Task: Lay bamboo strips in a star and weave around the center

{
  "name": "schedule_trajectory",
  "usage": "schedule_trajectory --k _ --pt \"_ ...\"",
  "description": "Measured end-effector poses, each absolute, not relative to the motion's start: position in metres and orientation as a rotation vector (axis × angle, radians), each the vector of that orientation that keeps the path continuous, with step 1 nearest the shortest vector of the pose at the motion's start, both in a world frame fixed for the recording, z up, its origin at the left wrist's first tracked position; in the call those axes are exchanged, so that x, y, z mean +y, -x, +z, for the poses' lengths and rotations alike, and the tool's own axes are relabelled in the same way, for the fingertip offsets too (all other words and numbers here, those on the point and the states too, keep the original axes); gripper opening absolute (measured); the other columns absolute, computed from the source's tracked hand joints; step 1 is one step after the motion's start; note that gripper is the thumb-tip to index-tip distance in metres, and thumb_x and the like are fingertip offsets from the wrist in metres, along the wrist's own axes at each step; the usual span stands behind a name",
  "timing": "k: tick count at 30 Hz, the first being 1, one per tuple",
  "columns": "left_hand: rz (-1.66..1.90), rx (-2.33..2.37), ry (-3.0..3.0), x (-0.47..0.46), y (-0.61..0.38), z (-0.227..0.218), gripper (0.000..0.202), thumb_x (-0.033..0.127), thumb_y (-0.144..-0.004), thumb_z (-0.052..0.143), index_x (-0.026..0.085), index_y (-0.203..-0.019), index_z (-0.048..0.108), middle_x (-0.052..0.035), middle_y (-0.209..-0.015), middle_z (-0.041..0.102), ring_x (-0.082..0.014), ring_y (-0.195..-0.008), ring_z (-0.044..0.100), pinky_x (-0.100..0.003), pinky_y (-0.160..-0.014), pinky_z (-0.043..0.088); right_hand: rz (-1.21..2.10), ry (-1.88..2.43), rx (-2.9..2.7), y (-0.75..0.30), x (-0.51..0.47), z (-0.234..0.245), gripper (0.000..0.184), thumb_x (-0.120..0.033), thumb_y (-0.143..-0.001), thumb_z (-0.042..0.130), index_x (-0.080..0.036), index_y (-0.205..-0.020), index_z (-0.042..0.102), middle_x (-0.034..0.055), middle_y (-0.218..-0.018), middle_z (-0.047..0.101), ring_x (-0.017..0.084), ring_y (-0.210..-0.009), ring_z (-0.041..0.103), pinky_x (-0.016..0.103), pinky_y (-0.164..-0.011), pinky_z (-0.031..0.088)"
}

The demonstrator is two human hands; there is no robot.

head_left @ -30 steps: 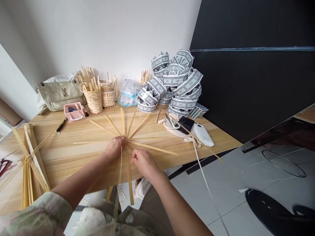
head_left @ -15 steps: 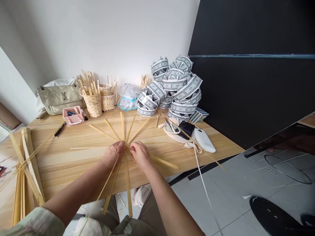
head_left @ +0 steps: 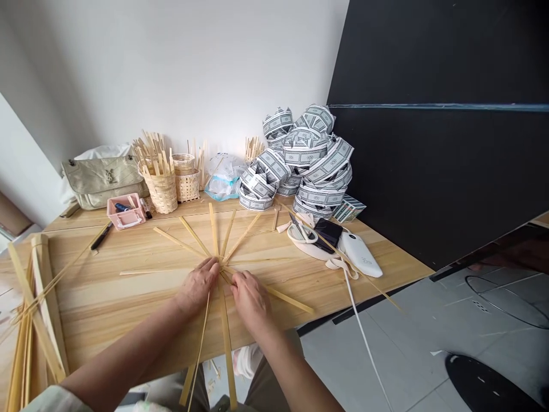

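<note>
Flat bamboo strips (head_left: 226,337) cross at one centre on the table and spread out like spokes. My left hand (head_left: 199,285) is closed on the crossing from the left, its fingertips pressed at the middle. From beneath it a thin bamboo strand (head_left: 201,343) runs down over the table edge. Just right of the centre, my right hand (head_left: 249,294) is closed, thumb and fingers pinched on a strip of the spokes; the exact grip is partly hidden by the fingers. Two strips reach past the front edge of the table above my lap.
More bamboo strips (head_left: 51,309) lie at the left, by a black pen-like tool (head_left: 102,236). Woven baskets (head_left: 163,194), a pink box (head_left: 126,212) and a handbag (head_left: 105,180) stand behind. Scissors (head_left: 301,229), a white power bank (head_left: 360,254) and stacked patterned bands (head_left: 306,151) are at right.
My right hand has moved slightly down and away from the centre. The thin strand by my left hand now hangs more steeply. The view has tilted up a little.
</note>
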State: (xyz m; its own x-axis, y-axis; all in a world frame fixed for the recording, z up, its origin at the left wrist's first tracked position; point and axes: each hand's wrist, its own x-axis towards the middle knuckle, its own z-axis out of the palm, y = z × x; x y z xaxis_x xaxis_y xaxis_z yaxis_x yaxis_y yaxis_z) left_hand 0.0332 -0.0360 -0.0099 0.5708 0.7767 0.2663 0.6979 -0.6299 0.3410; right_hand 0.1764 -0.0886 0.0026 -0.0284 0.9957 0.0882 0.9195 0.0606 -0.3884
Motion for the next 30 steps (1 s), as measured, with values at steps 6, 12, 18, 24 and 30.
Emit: schedule_trajectory --k 6,12,18,24,30 --pt "0.552 1.232 -2.618 -0.041 -0.033 -0.005 0.016 0.013 -0.083 0.034 0.017 -0.084 0.050 -0.0084 -0.107 0.055 -0.0195 -0.113 0.043 -0.030 -0.091 0.039 0.336 1.964 -1.952 -0.176 -0.084 0.004 0.010 -0.013 -0.076 0.048 -0.022 -0.078 0.053 0.0028 -0.085 0.058 0.018 -0.082 0.054 0.027 -0.065 0.037" --pt "0.631 1.249 -2.530 -0.038 -0.032 -0.007 0.017 0.013 -0.081 0.034 0.016 -0.080 0.051 -0.0079 -0.102 0.057 -0.0191 -0.103 0.049 -0.031 -0.087 0.041 0.429 1.986 -1.931 -0.180 -0.074 0.005 0.008 -0.016 -0.073 0.053 -0.021 -0.078 0.055 0.0028 -0.082 0.060 0.018 -0.081 0.055 0.026 -0.067 0.038" --pt "0.652 1.305 -2.520 -0.035 -0.032 -0.009 0.020 0.016 -0.082 0.033 0.018 -0.076 0.052 -0.0054 -0.093 0.056 -0.0155 -0.086 0.055 -0.027 -0.076 0.044 0.488 1.743 -1.906 -0.175 -0.052 0.011 0.024 -0.009 -0.070 0.053 -0.020 -0.092 0.055 0.0036 -0.092 0.055 0.014 -0.085 0.052 0.025 -0.077 0.039" --pt "0.777 1.330 -2.391 -0.031 -0.027 -0.012 0.012 0.019 -0.077 0.044 0.019 -0.072 0.055 -0.0037 -0.099 0.056 -0.0144 -0.085 0.056 -0.025 -0.073 0.046 0.607 1.615 -2.061 -0.172 -0.029 0.004 0.037 -0.015 -0.066 0.059 -0.022 -0.102 0.054 0.0029 -0.102 0.050 0.014 -0.087 0.052 0.023 -0.076 0.040" --pt "0.908 1.336 -2.283 -0.028 -0.027 -0.017 0.007 0.019 -0.073 0.050 0.018 -0.068 0.055 -0.0049 -0.099 0.058 -0.0159 -0.085 0.058 -0.028 -0.075 0.047 0.696 1.554 -2.195 -0.172 -0.015 0.008 0.043 -0.014 -0.063 0.058 -0.023 -0.105 0.057 0.0029 -0.096 0.053 0.018 -0.091 0.053 0.024 -0.076 0.040"
